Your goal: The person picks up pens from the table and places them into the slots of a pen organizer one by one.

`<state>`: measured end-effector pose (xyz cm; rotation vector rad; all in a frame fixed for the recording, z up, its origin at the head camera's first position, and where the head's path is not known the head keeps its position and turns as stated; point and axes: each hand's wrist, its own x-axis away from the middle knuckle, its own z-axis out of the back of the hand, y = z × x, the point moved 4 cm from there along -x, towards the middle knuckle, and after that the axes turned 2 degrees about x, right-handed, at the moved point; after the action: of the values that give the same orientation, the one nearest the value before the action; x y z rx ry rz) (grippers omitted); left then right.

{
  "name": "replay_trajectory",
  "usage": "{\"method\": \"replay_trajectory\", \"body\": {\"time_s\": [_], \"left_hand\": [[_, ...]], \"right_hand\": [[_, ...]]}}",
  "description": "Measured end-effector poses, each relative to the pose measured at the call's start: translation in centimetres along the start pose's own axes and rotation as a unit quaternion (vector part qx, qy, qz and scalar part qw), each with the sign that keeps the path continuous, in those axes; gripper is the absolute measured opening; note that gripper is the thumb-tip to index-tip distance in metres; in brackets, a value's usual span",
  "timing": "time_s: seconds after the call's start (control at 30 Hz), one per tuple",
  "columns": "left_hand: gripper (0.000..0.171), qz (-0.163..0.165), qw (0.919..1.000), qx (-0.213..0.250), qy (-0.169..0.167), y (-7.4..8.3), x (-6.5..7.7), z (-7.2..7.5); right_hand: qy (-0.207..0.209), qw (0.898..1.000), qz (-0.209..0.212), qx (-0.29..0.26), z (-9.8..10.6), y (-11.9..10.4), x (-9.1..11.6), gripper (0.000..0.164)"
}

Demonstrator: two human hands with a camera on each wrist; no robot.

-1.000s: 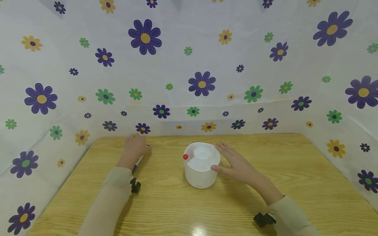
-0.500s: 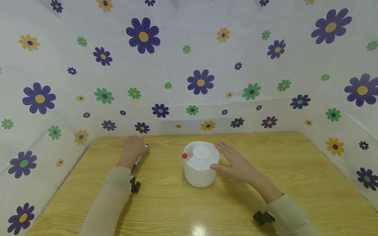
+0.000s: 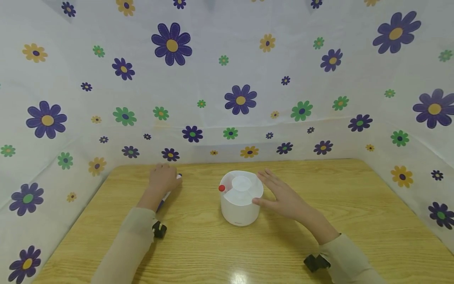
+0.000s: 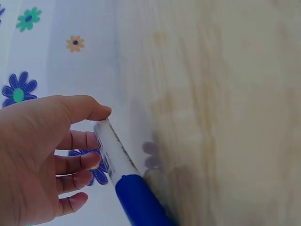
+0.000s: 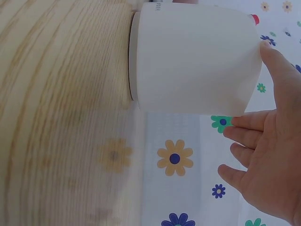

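Observation:
In the head view, my left hand is over a white marker with blue ends at the table's left side. The left wrist view shows thumb and index finger pinching the white barrel of this marker, the other fingers loosely bent. A round white container stands upright at mid-table, its top divided into sections around a raised circle. At its left rim is a small red round piece. My right hand rests thumb and fingertips against the container's right rim, fingers spread and fairly straight.
The wood-grain table runs back to a white cloth printed with flowers, which also rises on the left and right. Dark wrist devices sit on both sleeves.
My left hand has shifted slightly, its forearm drawing a little toward the body, and more of the marker shows. The right hand and the container stay in place.

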<state>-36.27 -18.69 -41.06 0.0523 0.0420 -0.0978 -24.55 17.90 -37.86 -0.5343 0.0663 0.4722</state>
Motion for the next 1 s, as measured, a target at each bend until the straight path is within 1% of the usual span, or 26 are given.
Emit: {"method": "replay_trajectory", "body": {"time_s": [0.23,0.4,0.53,0.63,0.73,0.87,0.93,1.0], "left_hand": [[0.031,-0.037,0.9980,-0.006,0.050,1.6,1.9,1.1],[0.026,-0.059,0.9943,0.000,0.089,3.0,3.5,1.9],[0.024,-0.080,0.9898,0.013,0.117,4.0,4.9,2.4],[0.023,-0.095,0.9846,0.037,0.142,4.7,5.8,2.8],[0.022,-0.102,0.9797,0.062,0.161,5.3,6.6,3.1],[0.023,-0.111,0.9727,0.078,0.189,5.9,7.4,3.5],[0.023,-0.122,0.9648,0.087,0.217,6.2,7.9,3.9],[0.023,-0.137,0.9529,0.096,0.253,6.6,8.5,4.4]], "right_hand": [[0.000,1.000,0.003,-0.002,0.0,0.2,0.3,0.086],[0.000,1.000,0.007,-0.001,0.0,0.3,0.6,0.086],[0.001,1.000,0.011,0.001,0.0,0.4,0.8,0.086],[0.001,1.000,0.013,0.002,0.0,0.5,0.9,0.086],[0.000,1.000,0.014,0.002,-0.1,0.6,1.0,0.086],[-0.001,1.000,0.016,0.003,0.0,0.6,1.2,0.086],[-0.002,1.000,0.018,0.002,0.0,0.6,1.3,0.086],[-0.001,1.000,0.020,0.001,0.0,0.6,1.4,0.086]]}}
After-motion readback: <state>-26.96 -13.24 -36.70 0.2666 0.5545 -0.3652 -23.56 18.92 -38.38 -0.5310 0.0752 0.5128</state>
